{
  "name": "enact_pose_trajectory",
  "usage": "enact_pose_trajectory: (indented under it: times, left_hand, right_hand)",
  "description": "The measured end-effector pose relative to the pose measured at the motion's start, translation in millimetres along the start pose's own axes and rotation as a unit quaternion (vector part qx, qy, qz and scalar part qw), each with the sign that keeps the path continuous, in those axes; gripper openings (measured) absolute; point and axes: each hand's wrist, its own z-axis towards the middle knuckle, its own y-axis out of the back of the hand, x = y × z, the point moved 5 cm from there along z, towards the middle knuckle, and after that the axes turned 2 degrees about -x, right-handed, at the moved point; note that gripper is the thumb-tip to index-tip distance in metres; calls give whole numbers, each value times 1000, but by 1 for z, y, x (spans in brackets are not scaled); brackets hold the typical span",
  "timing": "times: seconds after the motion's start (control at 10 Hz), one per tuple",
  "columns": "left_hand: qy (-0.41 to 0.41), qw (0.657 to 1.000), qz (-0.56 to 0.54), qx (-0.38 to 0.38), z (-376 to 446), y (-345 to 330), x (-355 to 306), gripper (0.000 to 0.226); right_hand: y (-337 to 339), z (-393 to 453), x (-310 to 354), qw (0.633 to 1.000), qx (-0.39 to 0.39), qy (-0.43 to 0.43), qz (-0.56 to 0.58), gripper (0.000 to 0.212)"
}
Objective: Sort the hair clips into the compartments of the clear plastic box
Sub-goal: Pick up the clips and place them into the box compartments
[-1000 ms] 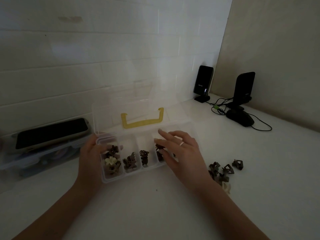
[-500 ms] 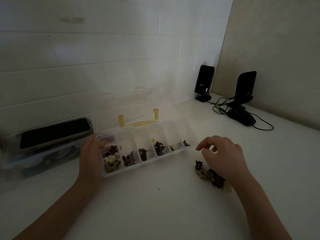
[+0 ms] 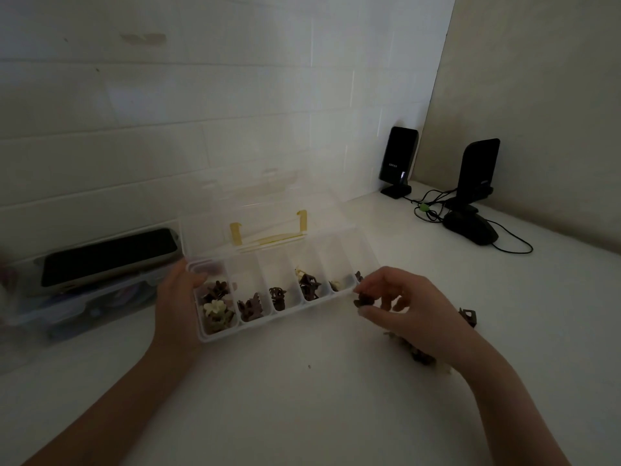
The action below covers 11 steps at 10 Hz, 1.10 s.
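We are partway through: the box (image 3: 295,307) on the desk (image 3: 302,398) holds clips in most compartments. Our right hand (image 3: 410,311) pinches a dark clip (image 3: 364,300) beside its right end; our left hand (image 3: 178,307) grips its left end. A small pile (image 3: 420,356) remains near right.

Access, white counter (image 3: 302,408): near strip in front of the clear plastic box (image 3: 279,317) open. Box approachable from above; raised lid (image 3: 262,210) blocks its far side, left hand (image 3: 176,311) its left end, right hand (image 3: 413,311) with a dark clip (image 3: 363,300) its right end. Loose clips (image 3: 420,356) right; speakers (image 3: 400,163), cables (image 3: 433,205) far right; phone on container (image 3: 107,257) far left
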Motion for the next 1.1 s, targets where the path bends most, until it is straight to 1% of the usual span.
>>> enact_pose_trajectory:
  times: [0.1, 0.2, 0.4, 0.5, 0.6, 0.7, 0.8, 0.9, 1.0, 1.1]
  left_hand:
    - [4, 1000, -1, 6, -1, -1, 0, 43]
    - [7, 1000, -6, 6, -2, -1, -1, 40]
    - [-43, 999, 14, 18, -7, -8, -12, 33]
    - [-61, 997, 48, 12, -7, -9, -17, 29]
    - [-65, 996, 64, 19, -9, -8, -16, 26]
    - [-130, 979, 151, 47, -13, -9, -26, 23]
    - [-188, 950, 241, 68, -14, -11, -31, 19]
    - [-169, 960, 217, 51, -17, -12, -34, 18]
    - [-101, 980, 170, 25, -14, -9, -27, 20]
    - [-52, 991, 123, -3, -15, -8, -25, 21]
  right_hand:
    - [0, 1, 5, 998, -2, 14, 60, 24]
    - [2, 1, 9, 997, -18, 34, 60, 27]
    - [3, -1, 16, 994, -83, 53, 55, 19]
    - [-9, -1, 23, 992, -86, 70, 55, 20]
    - [-33, 5, 39, 994, -47, 96, 32, 20]
    - [-59, 15, 65, 988, -12, 152, -5, 23]
    - [-80, 27, 94, 976, -32, 214, -23, 23]
    - [-98, 39, 115, 964, -71, 247, -75, 20]
    - [-106, 46, 117, 953, -88, 261, -128, 18]
    - [-84, 43, 97, 957, -153, 234, -83, 11]
